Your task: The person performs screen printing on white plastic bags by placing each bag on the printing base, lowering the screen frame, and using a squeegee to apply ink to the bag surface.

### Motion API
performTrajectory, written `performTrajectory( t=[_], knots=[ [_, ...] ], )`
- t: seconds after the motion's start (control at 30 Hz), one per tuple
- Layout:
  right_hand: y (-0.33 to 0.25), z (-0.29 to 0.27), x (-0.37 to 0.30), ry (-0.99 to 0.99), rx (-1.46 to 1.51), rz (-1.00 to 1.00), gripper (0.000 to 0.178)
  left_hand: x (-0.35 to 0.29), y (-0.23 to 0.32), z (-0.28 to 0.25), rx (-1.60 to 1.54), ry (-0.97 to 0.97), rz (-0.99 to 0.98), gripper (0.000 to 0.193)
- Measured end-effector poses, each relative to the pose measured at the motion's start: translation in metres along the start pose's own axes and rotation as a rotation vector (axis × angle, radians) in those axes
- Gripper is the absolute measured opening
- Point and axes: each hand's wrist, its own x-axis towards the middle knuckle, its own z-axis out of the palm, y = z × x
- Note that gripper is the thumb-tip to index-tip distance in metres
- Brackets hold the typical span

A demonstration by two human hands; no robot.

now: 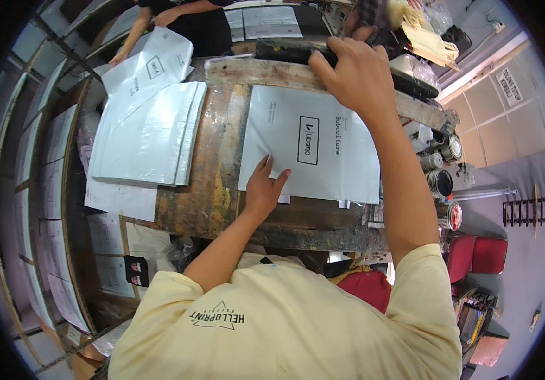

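Observation:
A white plastic bag with black printing lies on the paint-stained wooden table before me. My left hand rests on its near left part, thumb and fingers apart; creases run from the fingertips. Beyond the bag, my right hand curls over a long dark bar with the thumb on its near side. The fingers' far ends are partly hidden. A stained wooden beam runs alongside this bar. To the left sits a stack of white plastic bags.
At the far left a person's hand handles another printed bag above the stack. A second person's hand shows beyond the bar. Paint cans stand at right, near red chairs. Racks with white sheets line the left.

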Motion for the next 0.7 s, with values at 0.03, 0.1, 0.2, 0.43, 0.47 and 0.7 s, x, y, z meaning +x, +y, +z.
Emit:
performTrajectory(
  t=[0.03, 0.1, 0.2, 0.43, 0.47, 0.7],
  knots=[
    [-0.001, -0.001, -0.002, 0.007, 0.0, 0.001, 0.048, 0.0, -0.007, 0.002, -0.227, 0.019, -0.074, 0.062],
    [-0.004, -0.005, -0.008, -0.042, 0.005, 0.033, 0.047, 0.002, -0.035, 0.013, -0.319, 0.18, 0.019, 0.052],
    [-0.001, -0.006, -0.006, -0.07, -0.016, 0.017, 0.047, 0.012, -0.091, 0.034, -0.332, 0.434, -0.115, 0.046],
    [-0.003, -0.005, -0.01, -0.027, -0.017, 0.016, 0.048, 0.011, -0.128, 0.026, -0.198, 0.474, -0.218, 0.033],
    [-0.003, -0.006, -0.011, -0.029, -0.007, 0.022, 0.048, 0.008, -0.113, 0.017, -0.124, 0.425, -0.241, 0.03],
    [-0.011, -0.007, -0.012, -0.059, 0.016, 0.035, 0.046, 0.003, -0.116, 0.004, 0.3, 0.45, 0.068, 0.022]
  ],
)
